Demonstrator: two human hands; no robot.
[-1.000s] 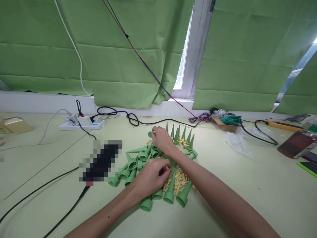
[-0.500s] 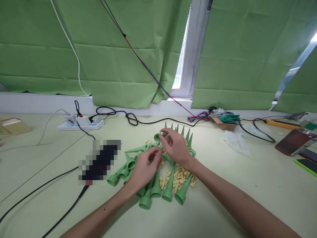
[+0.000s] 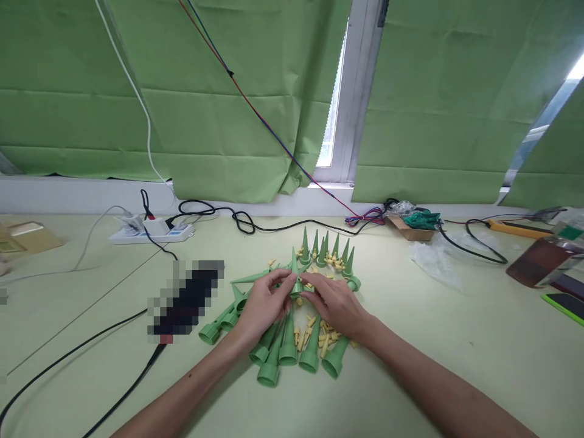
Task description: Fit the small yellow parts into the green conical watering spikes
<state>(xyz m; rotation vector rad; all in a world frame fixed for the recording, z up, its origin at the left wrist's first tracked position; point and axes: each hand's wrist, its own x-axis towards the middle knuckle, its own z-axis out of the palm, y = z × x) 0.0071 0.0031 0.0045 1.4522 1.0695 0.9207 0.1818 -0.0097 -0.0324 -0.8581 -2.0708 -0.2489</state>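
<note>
A green plastic spike (image 3: 295,263), pointed at the top and wide at its base, is held tip-up above the pile. My left hand (image 3: 263,303) pinches its left side between thumb and fingers. On its right side, the bent fingertips of my right hand (image 3: 338,302) close against the base; whether a small part is also between them is hidden. More green spikes (image 3: 268,370) lie below and left of my hands, wide ends mostly towards me. Small yellow plastic fittings (image 3: 325,348) are scattered among them. Behind my right hand, several green spikes (image 3: 336,247) stand upright with yellow fittings around them.
A pixelated dark device (image 3: 187,301) with a cable lies to the left. A power strip (image 3: 152,232) and black cable (image 3: 283,226) run along the back. At the right are a cardboard box (image 3: 413,230), clear plastic wrap (image 3: 435,261) and a tilted bottle (image 3: 542,260).
My right hand has come down and turned inward to the spike. The spike, earlier with its open base showing, now points upward between both hands.
</note>
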